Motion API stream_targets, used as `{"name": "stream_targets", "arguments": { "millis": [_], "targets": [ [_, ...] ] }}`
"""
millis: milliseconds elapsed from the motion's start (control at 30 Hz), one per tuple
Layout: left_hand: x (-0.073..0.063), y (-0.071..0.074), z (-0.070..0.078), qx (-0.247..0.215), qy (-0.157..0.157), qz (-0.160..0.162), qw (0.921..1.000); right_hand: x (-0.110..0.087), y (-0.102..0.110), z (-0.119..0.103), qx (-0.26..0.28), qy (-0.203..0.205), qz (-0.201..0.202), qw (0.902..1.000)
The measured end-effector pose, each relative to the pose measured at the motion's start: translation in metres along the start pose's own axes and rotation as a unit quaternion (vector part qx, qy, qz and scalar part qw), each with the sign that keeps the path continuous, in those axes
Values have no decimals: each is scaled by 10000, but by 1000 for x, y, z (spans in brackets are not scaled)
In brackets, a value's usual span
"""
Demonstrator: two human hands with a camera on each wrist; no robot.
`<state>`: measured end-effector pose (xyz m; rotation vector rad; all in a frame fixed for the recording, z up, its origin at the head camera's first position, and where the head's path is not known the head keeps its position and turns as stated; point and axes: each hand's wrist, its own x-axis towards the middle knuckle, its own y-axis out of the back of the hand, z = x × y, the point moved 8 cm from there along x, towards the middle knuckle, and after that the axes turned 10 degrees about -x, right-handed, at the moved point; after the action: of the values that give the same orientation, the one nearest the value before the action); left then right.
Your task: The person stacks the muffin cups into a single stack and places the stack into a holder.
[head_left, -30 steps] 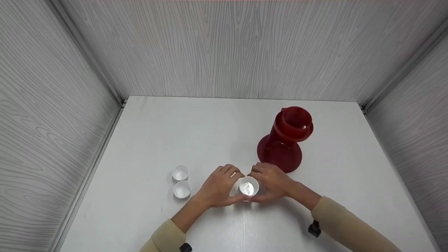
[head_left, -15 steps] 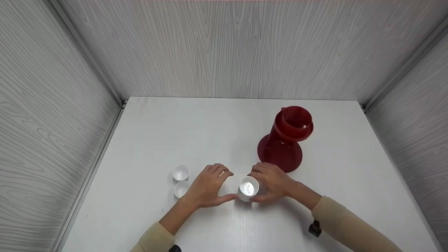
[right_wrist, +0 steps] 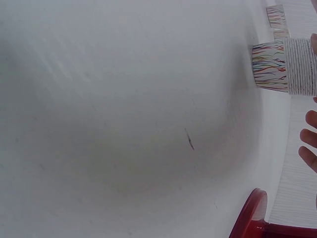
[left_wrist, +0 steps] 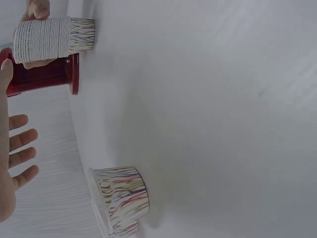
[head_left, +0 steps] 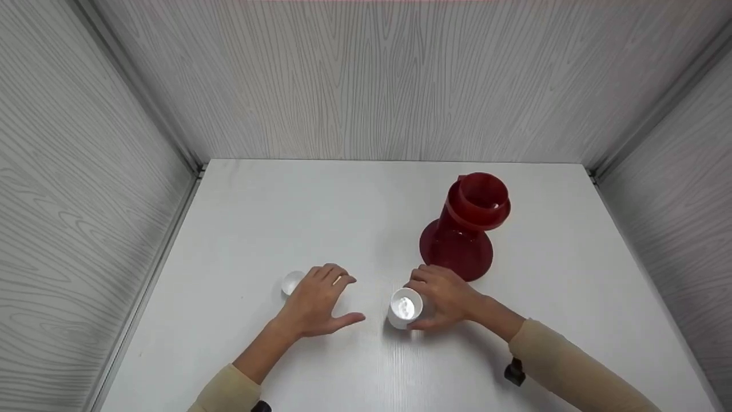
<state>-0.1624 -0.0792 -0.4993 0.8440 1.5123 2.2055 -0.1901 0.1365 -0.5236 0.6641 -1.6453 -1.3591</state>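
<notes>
A tall stack of nested white paper cups (head_left: 405,309) stands upright on the table in the head view. My right hand (head_left: 446,294) grips its right side, fingers behind and thumb in front. Colored wavy streaks mark the lowest cup of the stack (left_wrist: 54,39) in the left wrist view. To the left, my left hand (head_left: 314,303) is apart from the stack, holding nothing, thumb spread from the fingers. It hovers over two loose paper cups, hiding one in the head view; the other cup (head_left: 290,282) partly shows. Both loose cups (left_wrist: 121,196) appear in the left wrist view.
A red plastic stand (head_left: 457,252) with a round base and a ringed, open cup-shaped top is behind my right hand. The white table (head_left: 320,212) is enclosed by grey wood-grain panels (head_left: 366,80) at the back and both sides.
My left hand has let go of the stack and moved left, over the loose cups, covering one. The right hand and the stack have stayed in place.
</notes>
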Motion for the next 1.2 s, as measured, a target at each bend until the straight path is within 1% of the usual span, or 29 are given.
{"name": "stream_targets", "arguments": {
  "millis": [167, 400, 633, 800, 967, 1100, 1200],
  "targets": [
    [-9, 7, -12, 52, 156, 68, 9998, 0, -1, 0, 43, -66, -80, 9999],
    [-21, 10, -30, 76, 409, 140, 9990, 0, -4, 2, 38, -150, -199, 9997],
    [-30, 12, -45, 67, 738, -19, 9972, 0, -1, 0, 56, -57, -69, 9999],
    [-36, 13, -56, 76, 886, -122, 9960, 0, 0, 0, 77, -66, -112, 9999],
    [-42, 16, -69, 213, 1019, -196, 9944, 0, -1, 1, 63, -95, -153, 9998],
    [-47, 16, -77, 414, 1061, -223, 9932, 0, -1, 0, 66, -69, -57, 9999],
    [-50, 17, -82, 618, 1177, -179, 9910, 0, -1, 0, 77, -43, 18, 10000]
  ]
}}
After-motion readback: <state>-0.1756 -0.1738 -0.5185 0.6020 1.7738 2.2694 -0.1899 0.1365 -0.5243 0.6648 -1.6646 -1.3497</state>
